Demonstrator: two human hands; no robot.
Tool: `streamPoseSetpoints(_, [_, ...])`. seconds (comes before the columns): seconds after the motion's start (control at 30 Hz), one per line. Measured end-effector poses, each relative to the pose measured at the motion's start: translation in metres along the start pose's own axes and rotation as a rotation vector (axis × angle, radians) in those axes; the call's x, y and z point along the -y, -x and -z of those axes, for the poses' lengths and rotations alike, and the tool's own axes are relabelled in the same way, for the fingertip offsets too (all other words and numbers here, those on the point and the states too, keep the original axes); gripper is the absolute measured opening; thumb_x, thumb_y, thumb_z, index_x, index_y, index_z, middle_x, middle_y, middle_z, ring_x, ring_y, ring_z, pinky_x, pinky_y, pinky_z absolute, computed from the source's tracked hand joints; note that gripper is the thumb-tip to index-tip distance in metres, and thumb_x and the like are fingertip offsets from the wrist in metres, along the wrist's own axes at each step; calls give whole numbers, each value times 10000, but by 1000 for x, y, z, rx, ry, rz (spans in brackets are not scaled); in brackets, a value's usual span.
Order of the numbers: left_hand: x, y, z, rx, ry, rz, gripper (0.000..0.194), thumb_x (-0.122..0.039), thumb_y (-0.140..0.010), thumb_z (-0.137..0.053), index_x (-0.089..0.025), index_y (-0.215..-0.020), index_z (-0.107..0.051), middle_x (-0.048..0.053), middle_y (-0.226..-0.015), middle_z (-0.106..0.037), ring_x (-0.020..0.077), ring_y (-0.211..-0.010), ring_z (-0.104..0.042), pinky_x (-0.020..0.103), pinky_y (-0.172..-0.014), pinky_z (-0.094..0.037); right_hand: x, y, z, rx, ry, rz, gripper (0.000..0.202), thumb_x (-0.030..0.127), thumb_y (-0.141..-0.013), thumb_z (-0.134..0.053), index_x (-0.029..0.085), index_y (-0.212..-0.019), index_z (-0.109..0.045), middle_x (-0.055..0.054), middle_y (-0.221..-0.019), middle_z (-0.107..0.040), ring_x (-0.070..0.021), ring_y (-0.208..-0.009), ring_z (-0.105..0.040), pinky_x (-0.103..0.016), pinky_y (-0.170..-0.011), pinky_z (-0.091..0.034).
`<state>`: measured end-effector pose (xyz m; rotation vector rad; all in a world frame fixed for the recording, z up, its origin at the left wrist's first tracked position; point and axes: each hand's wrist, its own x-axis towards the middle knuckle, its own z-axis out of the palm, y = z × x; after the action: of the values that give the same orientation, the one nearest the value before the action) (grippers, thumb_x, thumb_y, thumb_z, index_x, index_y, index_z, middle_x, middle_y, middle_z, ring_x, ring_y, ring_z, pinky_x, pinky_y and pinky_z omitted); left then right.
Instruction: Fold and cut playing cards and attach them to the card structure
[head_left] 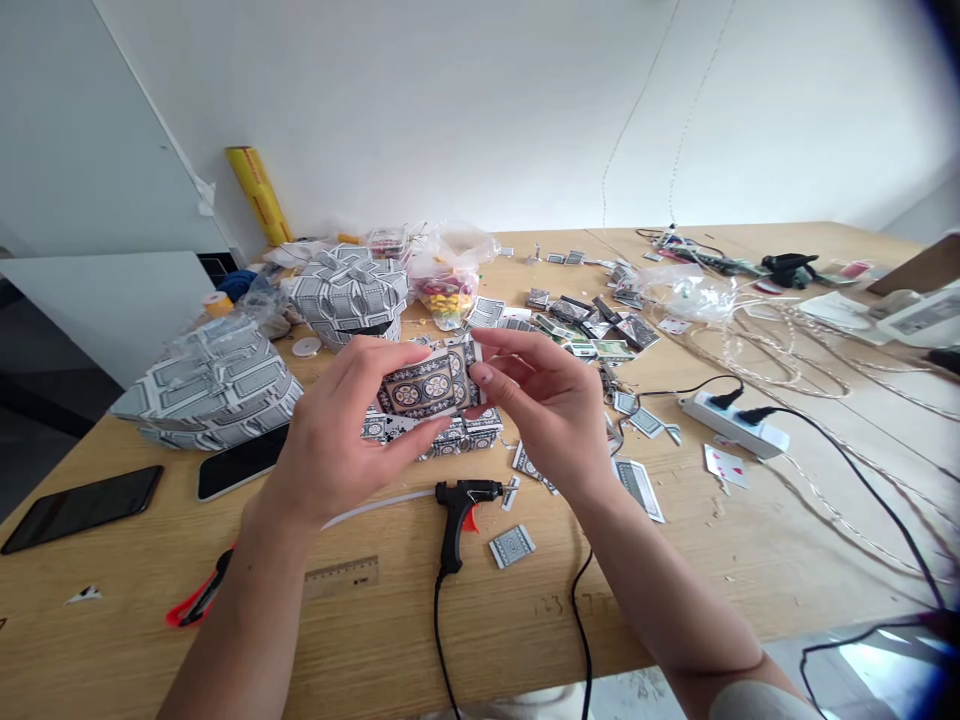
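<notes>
A patterned playing-card piece [427, 385] is held up between my two hands at the middle of the view. My left hand [341, 430] has its fingers along the piece's upper left side and the thumb below. My right hand [544, 405] pinches the right end between thumb and fingers. Just behind and below, a structure made of folded cards [476, 430] rests on the table, partly hidden by the hands. A black glue gun [457, 515] lies nearer to me, with a small card piece [512, 547] to its right.
Two woven card baskets [349, 290] and two phones [82, 507] are at left. A red cutter [199, 598] and ruler [345, 574] lie in front. Scattered cards [592, 325] lie behind. A power strip [735, 425], cables and rope [772, 350] are at right.
</notes>
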<state>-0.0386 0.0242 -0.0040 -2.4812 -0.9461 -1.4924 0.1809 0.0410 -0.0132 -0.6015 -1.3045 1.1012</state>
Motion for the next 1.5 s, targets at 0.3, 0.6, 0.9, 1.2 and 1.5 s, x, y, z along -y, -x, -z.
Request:
streamPoseSetpoints(0.3, [-1, -1, -1, 5, -42, -13, 605, -274, -883, -927, -269, -1431, -669, 96, -1217, -773, 293, -1103, -772, 441, -948, -687, -1, 1, -1, 5, 15, 23, 270, 185, -895, -876, 292, -1143, -877, -19, -1174, -862, -148, -868, -784, -240, -615, -722])
streamPoseSetpoints(0.6, [-8, 0, -9, -18, -82, 13, 570, -335, -885, -945, -263, -1362, -641, 93, -1172, -769, 295, -1095, -773, 430, -928, -680, -5, 5, -2, -11, 115, 16, 306, 223, -928, -844, 335, -1211, -879, -8, -1245, -861, -209, -1000, -818, -332, -714, -742])
streamPoseSetpoints(0.9, [-9, 2, -9, 47, -3, 66, 603, -329, -884, -944, -261, -1378, -605, 70, -1173, -711, 249, -1052, -731, 394, -893, -669, 2, 12, -3, 90, 440, 41, 689, 345, -874, -932, 291, -1525, -714, -75, -1387, -802, -307, -1226, -771, -466, -1007, -695])
streamPoseSetpoints(1.2, [-4, 2, 5, 39, 209, 186, 465, -269, -980, -846, -339, -1424, -729, 50, -1342, -741, 241, -1149, -744, 416, -1010, -656, 6, 13, 1, 200, 405, 88, 488, 332, -935, -881, 281, -1408, -772, -81, -1317, -790, -250, -1183, -761, -406, -1003, -690])
streamPoseSetpoints(1.5, [3, 4, 0, -57, 374, 198, 359, -282, -881, -947, -335, -1217, -830, 65, -1280, -803, 281, -1218, -764, 484, -1085, -653, 10, 15, -3, 212, 438, 279, 401, 279, -957, -873, 324, -1352, -820, -90, -1303, -808, -255, -1183, -784, -400, -951, -702])
